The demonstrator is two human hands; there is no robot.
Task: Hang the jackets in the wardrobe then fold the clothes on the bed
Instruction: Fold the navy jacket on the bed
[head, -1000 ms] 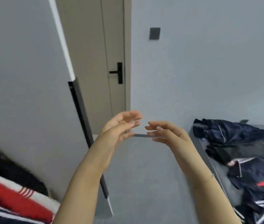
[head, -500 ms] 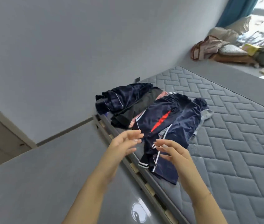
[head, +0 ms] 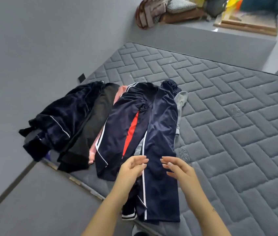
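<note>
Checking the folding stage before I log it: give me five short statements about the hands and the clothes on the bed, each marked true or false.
1. Both hands hold nothing. True: left hand and right hand hover open.
2. The navy trousers have a white side stripe. True.
3. The clothes lie folded in a stack. False: they lie loose on the mattress.
4. A grey sock lies beside the trousers. True.
5. The velvet garment is red. False: dark navy.
</note>
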